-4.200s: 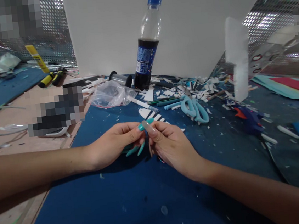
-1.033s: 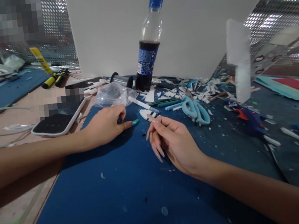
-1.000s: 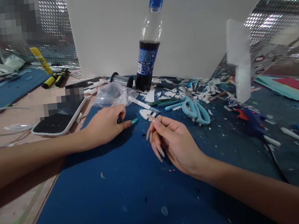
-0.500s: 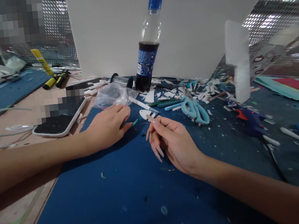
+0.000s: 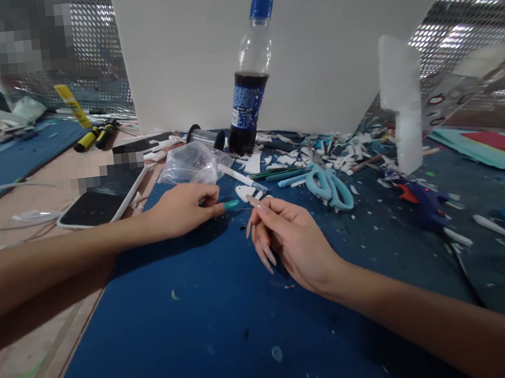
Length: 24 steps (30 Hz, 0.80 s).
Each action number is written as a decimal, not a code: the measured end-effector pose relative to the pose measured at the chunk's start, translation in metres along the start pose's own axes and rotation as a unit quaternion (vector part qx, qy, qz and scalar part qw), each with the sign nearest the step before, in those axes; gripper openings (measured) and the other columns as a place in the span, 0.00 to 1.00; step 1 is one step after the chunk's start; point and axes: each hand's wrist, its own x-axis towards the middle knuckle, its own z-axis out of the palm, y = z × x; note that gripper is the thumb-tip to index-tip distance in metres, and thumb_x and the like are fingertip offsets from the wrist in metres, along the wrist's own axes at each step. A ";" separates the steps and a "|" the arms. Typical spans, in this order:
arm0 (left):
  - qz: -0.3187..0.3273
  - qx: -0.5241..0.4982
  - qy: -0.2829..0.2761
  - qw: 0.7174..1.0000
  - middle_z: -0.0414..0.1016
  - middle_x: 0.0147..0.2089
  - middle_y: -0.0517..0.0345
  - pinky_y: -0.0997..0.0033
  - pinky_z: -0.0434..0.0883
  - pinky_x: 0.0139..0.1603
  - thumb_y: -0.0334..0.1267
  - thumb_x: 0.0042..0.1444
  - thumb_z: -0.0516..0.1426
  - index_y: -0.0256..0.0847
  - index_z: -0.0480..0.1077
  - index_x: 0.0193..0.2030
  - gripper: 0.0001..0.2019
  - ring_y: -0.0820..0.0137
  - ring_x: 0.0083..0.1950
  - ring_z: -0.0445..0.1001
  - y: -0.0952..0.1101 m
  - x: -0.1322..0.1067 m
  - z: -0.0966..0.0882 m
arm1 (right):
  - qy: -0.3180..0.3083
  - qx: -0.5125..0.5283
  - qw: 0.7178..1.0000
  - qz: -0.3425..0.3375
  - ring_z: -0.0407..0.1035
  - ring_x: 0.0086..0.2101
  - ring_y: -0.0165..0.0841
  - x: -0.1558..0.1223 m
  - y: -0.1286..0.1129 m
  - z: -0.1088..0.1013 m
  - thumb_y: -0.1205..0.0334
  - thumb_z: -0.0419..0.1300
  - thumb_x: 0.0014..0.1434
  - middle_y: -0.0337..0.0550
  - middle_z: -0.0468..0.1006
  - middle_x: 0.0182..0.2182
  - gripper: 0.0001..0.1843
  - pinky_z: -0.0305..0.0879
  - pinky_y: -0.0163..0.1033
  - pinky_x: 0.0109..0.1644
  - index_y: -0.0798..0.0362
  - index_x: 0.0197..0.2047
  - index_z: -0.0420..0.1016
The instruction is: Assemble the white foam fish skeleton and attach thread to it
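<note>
My left hand (image 5: 182,211) is closed above the blue mat (image 5: 196,339), fingers curled and the thumb with its long green nail pointing right. Across from it, my right hand (image 5: 291,239) pinches thumb against forefinger, the other fingers loosely bent. A thin, clear thread (image 5: 242,208), barely visible, runs between the two hands. Just behind the fingertips lies a small white cut piece (image 5: 244,192). Light-blue scissors (image 5: 331,188) rest right of my right hand, beyond its knuckles. The crumpled clear bag (image 5: 193,162) lies behind my left hand.
A dark drink bottle (image 5: 247,102) stands before a white board (image 5: 318,44). A spool (image 5: 205,137) lies beside it. White scraps (image 5: 339,153) cover the mat's back. A glue gun (image 5: 425,201) with its cable is right, near an upright white foam piece (image 5: 401,101). Left is a phone (image 5: 100,199).
My left hand has turned and its fingers have curled in more, so the green thumbnail shows fully and points toward my right hand. My right hand has hardly moved.
</note>
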 end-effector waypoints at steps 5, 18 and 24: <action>0.009 0.024 0.016 1.000 0.59 0.24 0.64 0.74 0.51 0.27 0.47 0.51 0.56 0.40 0.54 0.24 0.17 0.74 0.26 0.57 0.000 -0.002 0.003 | -0.004 0.001 1.000 -0.007 0.58 0.10 0.21 0.001 -0.001 0.000 0.60 0.54 0.62 0.29 0.65 0.11 0.14 0.56 0.29 0.16 0.53 0.24 0.65; 0.001 0.014 0.069 0.998 0.59 0.25 0.65 0.74 0.52 0.27 0.40 0.54 0.56 0.40 0.54 0.25 0.14 0.75 0.27 0.57 0.003 -0.003 0.003 | 0.000 0.004 1.000 -0.007 0.58 0.11 0.21 0.002 -0.001 0.000 0.62 0.53 0.62 0.30 0.65 0.11 0.14 0.55 0.29 0.17 0.54 0.25 0.66; 0.035 0.043 0.064 0.996 0.58 0.24 0.64 0.74 0.53 0.28 0.34 0.54 0.55 0.39 0.54 0.24 0.12 0.75 0.27 0.57 -0.002 -0.003 0.006 | 0.000 -0.004 1.000 -0.007 0.58 0.11 0.21 0.001 0.000 0.001 0.62 0.53 0.62 0.30 0.66 0.11 0.15 0.55 0.29 0.16 0.54 0.24 0.67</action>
